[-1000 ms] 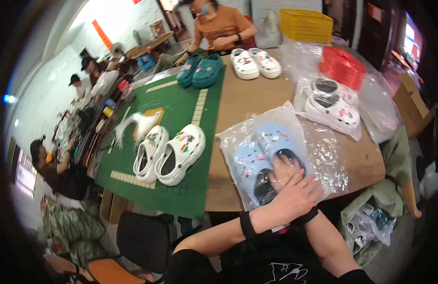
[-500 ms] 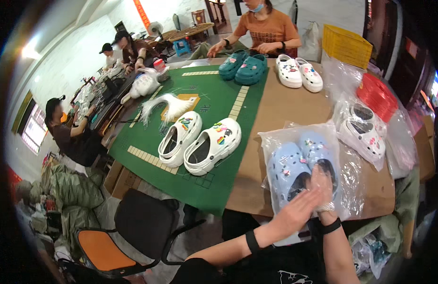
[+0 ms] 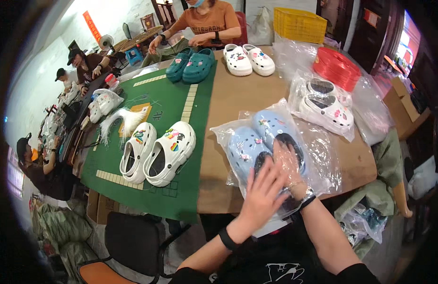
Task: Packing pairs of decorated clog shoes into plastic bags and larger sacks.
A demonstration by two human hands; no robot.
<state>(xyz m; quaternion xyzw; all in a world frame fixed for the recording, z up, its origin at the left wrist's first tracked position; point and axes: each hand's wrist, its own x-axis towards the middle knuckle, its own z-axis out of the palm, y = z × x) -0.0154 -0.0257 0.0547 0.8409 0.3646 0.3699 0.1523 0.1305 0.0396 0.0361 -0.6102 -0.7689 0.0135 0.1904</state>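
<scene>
At one table (image 3: 247, 97), holds left hand (image 3: 264, 187) spread-fingered over one clear bag (image 3: 224, 134), right hand (image 3: 287, 163) unclenched beneath its film; has two blue clogs (image 3: 245, 147) under and beyond right hand, two white clogs (image 3: 183, 142) farther left.

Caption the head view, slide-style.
Right hand inside the clear bag with blue clogs, left hand outside it; white clogs on green mat.

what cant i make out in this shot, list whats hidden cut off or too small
- Left blue clog: head view, heel end hidden by the left hand.
- Right hand: head view, grip unclear through the shiny clear bag.
- Co-worker in orange: head view, head cut by top edge.
- Orange chair seat: head view, cut by lower edge.
</scene>
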